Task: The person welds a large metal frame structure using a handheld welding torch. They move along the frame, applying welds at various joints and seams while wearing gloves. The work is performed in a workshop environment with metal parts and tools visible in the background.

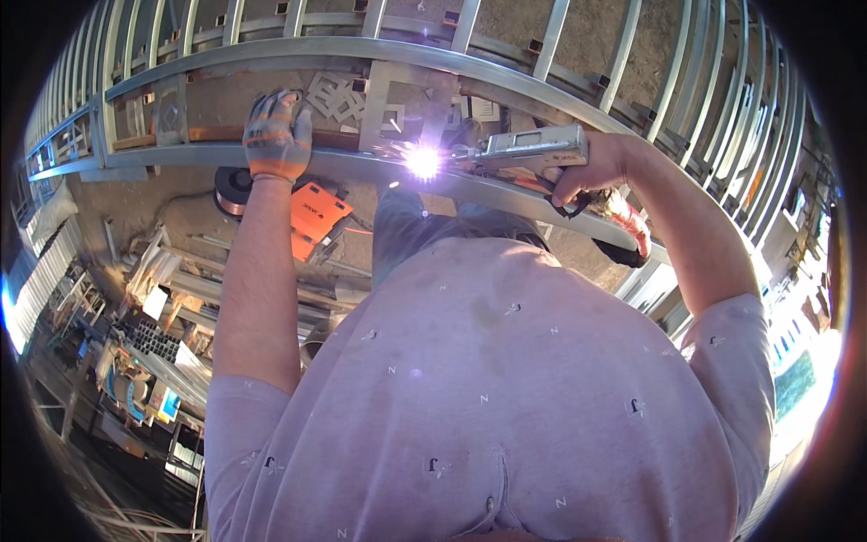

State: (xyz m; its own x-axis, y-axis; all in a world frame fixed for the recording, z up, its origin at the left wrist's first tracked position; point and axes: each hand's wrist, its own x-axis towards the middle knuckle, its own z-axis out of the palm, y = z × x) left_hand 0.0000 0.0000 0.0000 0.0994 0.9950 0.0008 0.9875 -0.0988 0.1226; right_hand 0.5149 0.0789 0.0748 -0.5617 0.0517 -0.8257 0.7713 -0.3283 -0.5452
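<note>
My left hand (277, 135), in a grey and orange work glove, lies across the near rail (199, 155) of a metal frame. Its fingers reach past the rail, with the thumb apart from them. Bare-skinned, my right hand (601, 167) is closed around the grip of a grey, boxy welding gun (533, 147) that points left. A bright violet-white arc (423, 163) with sparks burns at its tip, on the rail by an upright flat metal bar (384, 104). The glare hides the joint. Below my right wrist hangs a reddish, dark-ended piece (629, 230) that I cannot make out.
An orange box-shaped machine (316, 219) and a wire spool (235, 191) sit on the ground behind the rail. Cut metal plates (336, 98) lie inside the frame. Long metal bars (623, 45) run along the far side. Stacked stock and clutter (163, 298) fill the left.
</note>
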